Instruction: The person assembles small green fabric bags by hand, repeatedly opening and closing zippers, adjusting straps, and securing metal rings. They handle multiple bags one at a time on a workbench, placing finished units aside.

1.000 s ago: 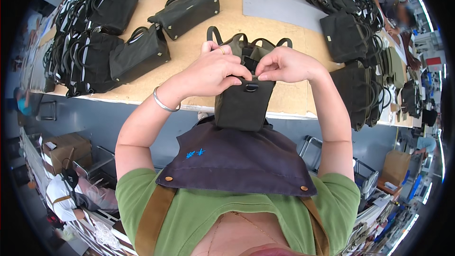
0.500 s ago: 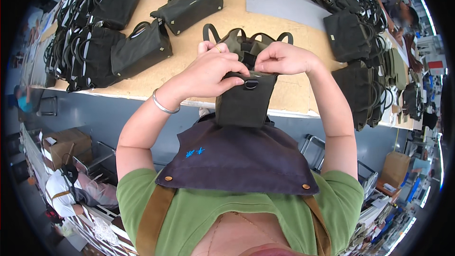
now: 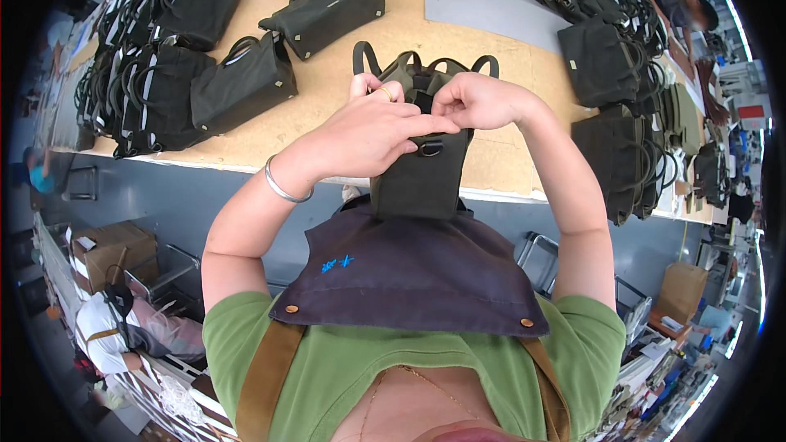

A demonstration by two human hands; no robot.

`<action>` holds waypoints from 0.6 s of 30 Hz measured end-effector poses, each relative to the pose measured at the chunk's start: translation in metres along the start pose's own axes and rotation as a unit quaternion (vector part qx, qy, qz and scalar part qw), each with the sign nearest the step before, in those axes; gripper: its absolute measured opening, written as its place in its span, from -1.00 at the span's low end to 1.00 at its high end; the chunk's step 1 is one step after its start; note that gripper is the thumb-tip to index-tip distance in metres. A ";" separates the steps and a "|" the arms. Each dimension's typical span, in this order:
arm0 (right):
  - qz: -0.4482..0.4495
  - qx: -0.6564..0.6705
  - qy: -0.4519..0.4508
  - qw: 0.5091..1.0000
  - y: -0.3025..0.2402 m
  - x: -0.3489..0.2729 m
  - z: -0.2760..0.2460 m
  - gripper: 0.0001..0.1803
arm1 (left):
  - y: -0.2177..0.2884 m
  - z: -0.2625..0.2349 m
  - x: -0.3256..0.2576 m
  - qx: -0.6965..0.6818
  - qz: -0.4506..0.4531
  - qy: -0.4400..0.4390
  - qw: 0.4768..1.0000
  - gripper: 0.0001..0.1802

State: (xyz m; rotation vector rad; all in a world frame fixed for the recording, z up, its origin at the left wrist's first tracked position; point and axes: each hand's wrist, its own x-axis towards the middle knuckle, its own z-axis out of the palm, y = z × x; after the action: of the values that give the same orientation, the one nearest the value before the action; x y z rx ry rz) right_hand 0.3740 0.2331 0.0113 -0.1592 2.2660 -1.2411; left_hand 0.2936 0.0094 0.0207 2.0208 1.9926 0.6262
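A dark olive handbag (image 3: 416,184) rests at the table's near edge with one end panel facing me. Its handles stand up on the far side, and a small black D-ring (image 3: 430,148) sits near the top of the panel. My left hand (image 3: 368,133) grips the bag's top edge from the left, index finger stretched along the rim and thumb below. From the right, my right hand (image 3: 485,102) is closed in a pinch at the same rim, its fingertips meeting the left index finger. What lies between those fingertips is mostly hidden.
Two finished-looking dark handbags (image 3: 246,86) lie on the wooden table (image 3: 508,155) at left, beside a packed row of bags (image 3: 155,98). More bags (image 3: 602,61) stand along the right. A grey sheet (image 3: 491,12) covers part of the far tabletop. Co-workers sit and stand around.
My left index finger has straightened and slid right along the bag's rim. My right hand has shifted slightly left, bringing the fingertips of both hands together.
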 end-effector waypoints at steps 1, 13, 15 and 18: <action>0.004 0.005 -0.004 1.000 0.001 0.002 0.000 -0.91 | 0.000 -0.001 0.002 0.007 -0.001 -0.014 1.000 -0.65; -0.023 -0.025 0.030 0.999 -0.004 -0.022 0.002 -0.83 | -0.014 0.000 0.001 -0.037 -0.043 0.035 0.998 -0.93; -0.031 -0.008 0.039 0.999 -0.002 -0.027 0.002 -0.82 | -0.013 0.000 0.001 -0.061 -0.058 0.060 0.995 -0.92; -0.029 0.007 0.042 0.999 -0.005 -0.034 0.003 -0.81 | -0.014 -0.005 -0.001 -0.086 -0.088 0.072 0.990 -0.87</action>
State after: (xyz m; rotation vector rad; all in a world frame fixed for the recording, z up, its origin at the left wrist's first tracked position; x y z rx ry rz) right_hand 0.4036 0.2405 0.0280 -0.1733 2.3386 -1.3159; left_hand 0.2785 0.0084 0.0182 1.7233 2.0874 0.8935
